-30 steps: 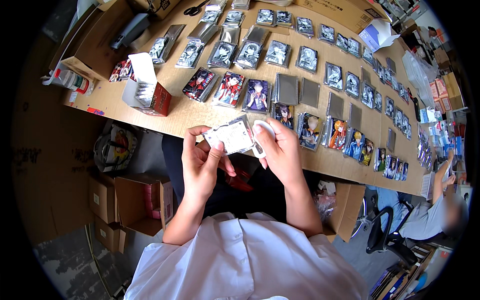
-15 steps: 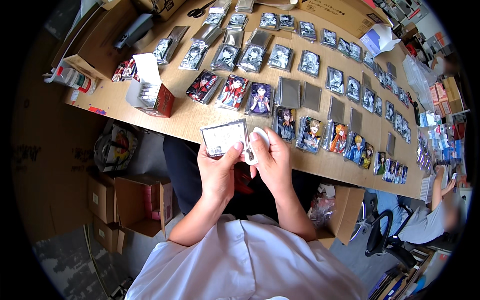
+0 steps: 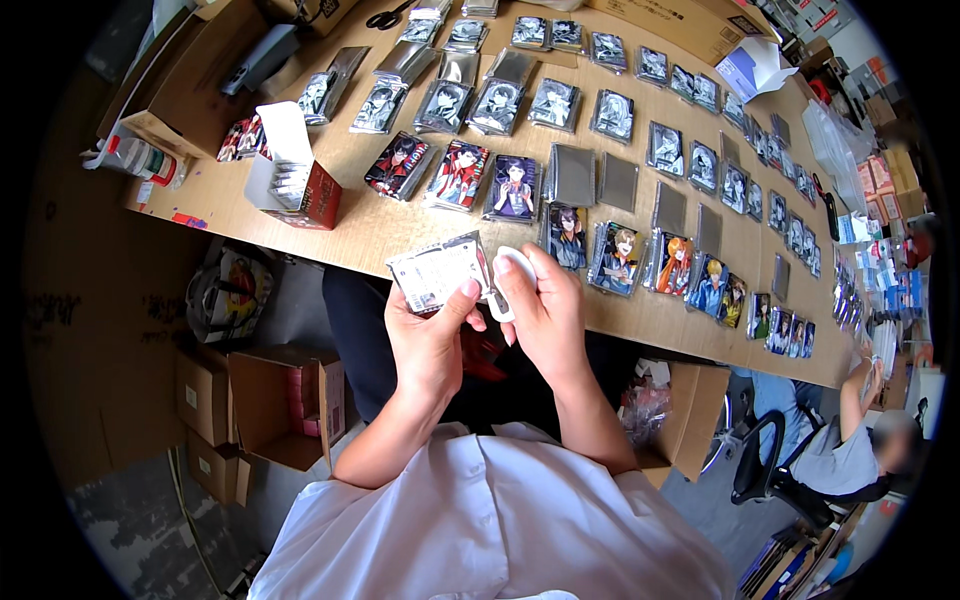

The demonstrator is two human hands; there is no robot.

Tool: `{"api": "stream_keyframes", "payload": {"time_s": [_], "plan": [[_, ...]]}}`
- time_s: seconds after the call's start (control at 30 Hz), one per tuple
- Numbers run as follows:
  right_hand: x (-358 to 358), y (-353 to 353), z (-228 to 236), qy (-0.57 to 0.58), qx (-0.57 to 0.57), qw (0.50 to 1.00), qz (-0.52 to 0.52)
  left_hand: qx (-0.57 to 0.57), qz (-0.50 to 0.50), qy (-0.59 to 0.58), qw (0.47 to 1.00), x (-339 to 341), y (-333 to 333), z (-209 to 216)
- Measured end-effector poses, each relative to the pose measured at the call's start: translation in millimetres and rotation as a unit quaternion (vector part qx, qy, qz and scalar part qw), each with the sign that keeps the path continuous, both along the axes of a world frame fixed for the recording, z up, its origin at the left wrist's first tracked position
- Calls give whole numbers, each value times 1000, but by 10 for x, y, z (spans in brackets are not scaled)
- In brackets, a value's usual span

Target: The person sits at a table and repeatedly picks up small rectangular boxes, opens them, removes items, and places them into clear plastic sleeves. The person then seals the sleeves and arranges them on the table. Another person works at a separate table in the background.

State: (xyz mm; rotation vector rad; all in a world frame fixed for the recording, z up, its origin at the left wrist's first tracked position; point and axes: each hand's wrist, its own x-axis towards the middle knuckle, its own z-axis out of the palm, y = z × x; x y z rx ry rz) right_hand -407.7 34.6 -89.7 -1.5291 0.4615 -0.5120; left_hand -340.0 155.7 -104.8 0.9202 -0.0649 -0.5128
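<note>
Between thumb and fingers, my left hand [image 3: 424, 345] is closed on a small silver-edged packet [image 3: 437, 268] with a printed white face. My right hand [image 3: 552, 325] grips a flat white oval tool [image 3: 516, 284]; its exact kind is not clear. The tool's lower end is close to the packet's right edge, and I cannot tell whether they touch. Both hands are over my lap at the table's near edge. Just beyond them lie stacks of colour character cards [image 3: 514, 188] in clear sleeves.
Rows of black-and-white cards [image 3: 498, 105] and grey-backed stacks [image 3: 571, 175] cover the wooden table [image 3: 370, 235]. At left stand an opened red-and-white box [image 3: 318, 200] and a bottle [image 3: 145, 158]. Cardboard boxes [image 3: 285, 405] sit on the floor. Another person [image 3: 845, 455] sits at far right.
The packet has moved slightly left and tilted, its right side higher. My right hand still grips the white tool near it. At far right, the other person's arm has shifted.
</note>
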Motion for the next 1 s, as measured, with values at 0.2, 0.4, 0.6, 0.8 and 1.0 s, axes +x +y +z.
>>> {"api": "stream_keyframes", "payload": {"time_s": [0.2,0.4,0.6,0.8,1.0], "plan": [[135,-162,-16,6,-36,999,-20,16,-21,35,999,-121,5,-64],[232,-394,271,8,11,998,-63,72,-118,65,988,-282,159,-117],[252,-149,-150,82,-144,986,-19,45,8,10,999,25,433,-114],[344,53,-386,143,-393,908,9,9,48,17,999,274,460,-145],[304,70,-282,144,-427,890,-62,5,17,42,999,264,334,-146]]}}
